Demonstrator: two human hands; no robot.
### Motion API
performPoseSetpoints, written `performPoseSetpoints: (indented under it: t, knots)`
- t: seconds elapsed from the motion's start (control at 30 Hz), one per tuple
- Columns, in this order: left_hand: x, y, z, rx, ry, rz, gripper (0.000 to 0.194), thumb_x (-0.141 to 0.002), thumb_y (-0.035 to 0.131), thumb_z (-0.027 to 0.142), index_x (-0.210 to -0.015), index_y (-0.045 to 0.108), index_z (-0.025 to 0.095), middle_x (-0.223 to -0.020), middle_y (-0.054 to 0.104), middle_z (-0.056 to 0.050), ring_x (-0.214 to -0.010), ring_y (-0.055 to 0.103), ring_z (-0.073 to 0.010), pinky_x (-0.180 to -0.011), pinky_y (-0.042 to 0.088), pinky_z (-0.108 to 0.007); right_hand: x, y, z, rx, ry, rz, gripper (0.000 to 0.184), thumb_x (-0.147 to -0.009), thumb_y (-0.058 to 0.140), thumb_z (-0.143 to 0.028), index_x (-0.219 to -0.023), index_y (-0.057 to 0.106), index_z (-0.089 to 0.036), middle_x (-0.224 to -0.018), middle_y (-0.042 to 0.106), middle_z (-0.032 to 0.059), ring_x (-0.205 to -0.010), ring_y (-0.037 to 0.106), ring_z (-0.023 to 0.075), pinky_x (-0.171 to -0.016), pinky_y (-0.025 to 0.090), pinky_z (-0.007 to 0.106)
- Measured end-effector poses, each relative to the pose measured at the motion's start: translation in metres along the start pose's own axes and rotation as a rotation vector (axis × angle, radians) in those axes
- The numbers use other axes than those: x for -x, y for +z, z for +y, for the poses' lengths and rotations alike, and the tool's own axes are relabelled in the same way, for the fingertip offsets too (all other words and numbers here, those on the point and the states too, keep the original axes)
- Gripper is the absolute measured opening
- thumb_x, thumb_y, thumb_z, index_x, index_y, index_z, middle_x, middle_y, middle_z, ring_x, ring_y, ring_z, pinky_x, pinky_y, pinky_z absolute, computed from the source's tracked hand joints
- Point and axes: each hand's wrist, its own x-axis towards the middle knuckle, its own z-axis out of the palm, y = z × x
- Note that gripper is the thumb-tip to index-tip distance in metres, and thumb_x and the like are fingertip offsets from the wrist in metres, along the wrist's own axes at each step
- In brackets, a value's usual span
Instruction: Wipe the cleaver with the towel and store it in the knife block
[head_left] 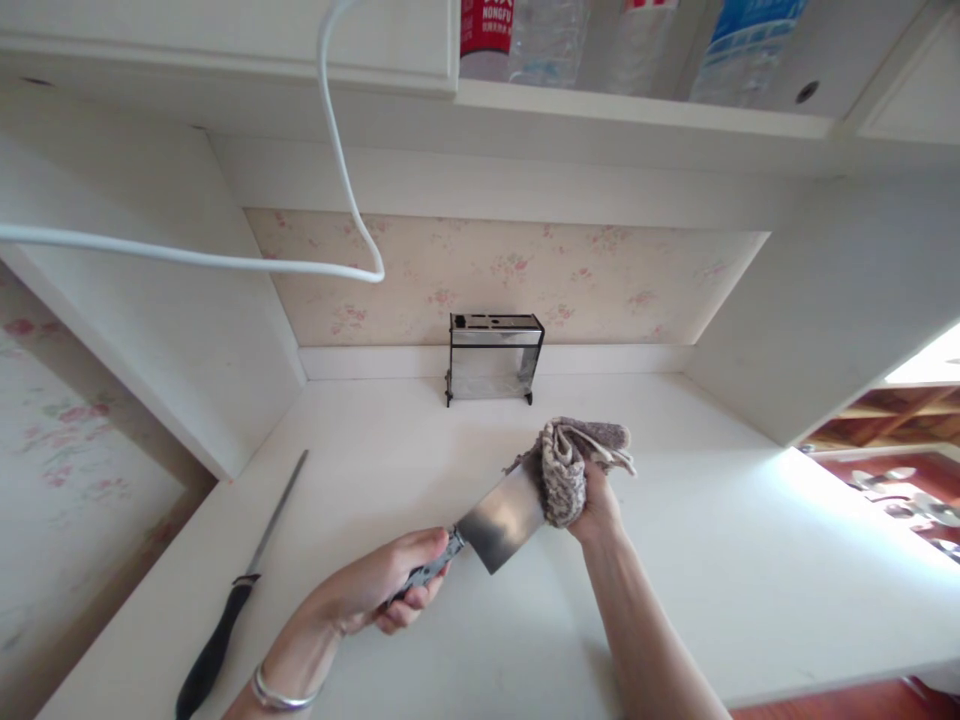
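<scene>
A cleaver (504,520) with a broad shiny blade is held above the white counter, tilted up to the right. My left hand (401,582) is wrapped round its dark patterned handle (429,572). A folded grey-brown cloth (564,480) covers the far end of the blade. My right hand (596,505) grips this cloth from the right side, pressing it against the blade; most of its fingers are hidden behind the cloth. To the left on the counter lies a sharpening steel (244,590) with a black handle, touched by neither hand.
At the back of the white counter (712,550) stands a clear-sided knife block (495,360) with a metal top. Plastic bottles (547,40) sit on an overhead shelf. A white cable (262,264) hangs across the upper left. Side panels (810,320) enclose the counter.
</scene>
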Motion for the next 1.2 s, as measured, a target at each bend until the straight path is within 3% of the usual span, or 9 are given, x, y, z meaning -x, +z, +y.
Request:
performPoseSetpoints:
  t: [0.17, 0.27, 0.4, 0.47, 0.67, 0.8, 1.0, 1.2]
  knots:
    - [0.007, -0.011, 0.0, -0.058, 0.075, 0.117, 0.046, -0.084, 0.04, 0.064, -0.089, 0.048, 0.018, -0.058, 0.035, 0.007, -0.039, 0.017, -0.003, -0.035, 0.006, -0.019, -0.002, -0.013, -0.04, -0.132, -0.252, 0.084, 0.02, -0.079, 0.06, -0.038, -0.093, 0.07, -0.028, -0.093, 0.073, -0.0008, -0.096, 0.066, 0.0209, -0.098, 0.043, 0.046]
    - [0.005, -0.013, 0.002, -0.074, 0.236, 0.183, 0.04, -0.088, 0.04, 0.058, -0.09, 0.048, 0.018, -0.059, 0.037, 0.007, -0.039, 0.021, -0.0037, -0.035, 0.011, -0.019, 0.0, -0.012, -0.049, -0.219, -0.302, 0.109, 0.025, -0.08, 0.056, -0.042, -0.097, 0.069, -0.028, -0.098, 0.072, 0.0002, -0.102, 0.063, 0.0218, -0.098, 0.041, 0.05]
    - [0.002, -0.011, 0.006, -0.24, 0.549, 0.296, 0.028, -0.087, 0.051, 0.045, -0.085, 0.05, 0.017, -0.069, 0.051, 0.001, -0.052, 0.041, -0.0073, -0.047, 0.032, -0.02, 0.008, 0.007, -0.029, -0.249, -0.258, 0.046, 0.026, -0.081, 0.054, -0.042, -0.099, 0.068, -0.029, -0.103, 0.071, 0.0007, -0.109, 0.059, 0.0217, -0.099, 0.04, 0.049]
    - [0.0, -0.008, 0.008, -0.317, 0.613, 0.362, 0.026, -0.086, 0.055, 0.042, -0.09, 0.053, 0.016, -0.076, 0.056, -0.002, -0.062, 0.049, -0.0109, -0.058, 0.04, -0.023, 0.015, 0.018, -0.012, -0.239, -0.22, 0.029, 0.024, -0.08, 0.056, -0.044, -0.095, 0.069, -0.03, -0.101, 0.071, -0.0012, -0.108, 0.06, 0.0199, -0.099, 0.042, 0.045]
    - [-0.028, 0.009, -0.004, -0.617, 0.656, 0.691, 0.018, -0.083, 0.059, 0.036, -0.092, 0.059, 0.021, -0.073, 0.059, -0.002, -0.065, 0.054, -0.0168, -0.059, 0.037, -0.025, 0.04, 0.052, 0.051, -0.032, 0.06, -0.048, 0.022, -0.065, 0.073, -0.044, -0.074, 0.069, -0.024, -0.081, 0.073, 0.0025, -0.091, 0.067, 0.0252, -0.085, 0.053, 0.042]
    - [-0.052, 0.022, -0.027, -0.892, 0.774, 0.924, 0.006, -0.075, 0.064, 0.02, -0.079, 0.062, 0.023, -0.074, 0.063, -0.005, -0.067, 0.058, -0.0217, -0.061, 0.037, -0.028, 0.044, 0.085, 0.078, 0.076, -0.076, 0.077, 0.032, -0.058, 0.08, -0.019, -0.087, 0.068, -0.02, -0.089, 0.073, 0.0029, -0.089, 0.067, 0.0242, -0.08, 0.055, 0.036]
    - [-0.053, 0.035, -0.039, -1.282, 0.82, 1.038, 0.017, -0.078, 0.051, 0.008, -0.085, 0.058, 0.022, -0.075, 0.062, -0.003, -0.07, 0.059, -0.0202, -0.063, 0.041, -0.029, 0.035, 0.102, 0.077, 0.057, -0.118, 0.179, 0.04, -0.063, 0.076, -0.019, -0.101, 0.065, -0.016, -0.089, 0.072, 0.0058, -0.083, 0.068, 0.0238, -0.074, 0.056, 0.033]
    - [-0.042, 0.041, -0.037, -1.421, 0.812, 1.03, 0.026, -0.076, 0.05, 0.005, -0.097, 0.053, 0.02, -0.08, 0.063, -0.002, -0.074, 0.06, -0.0191, -0.065, 0.045, -0.029, 0.01, 0.08, 0.049, 0.026, -0.112, 0.175, 0.04, -0.058, 0.078, -0.016, -0.096, 0.067, -0.017, -0.089, 0.073, 0.0051, -0.08, 0.069, 0.025, -0.074, 0.057, 0.037]
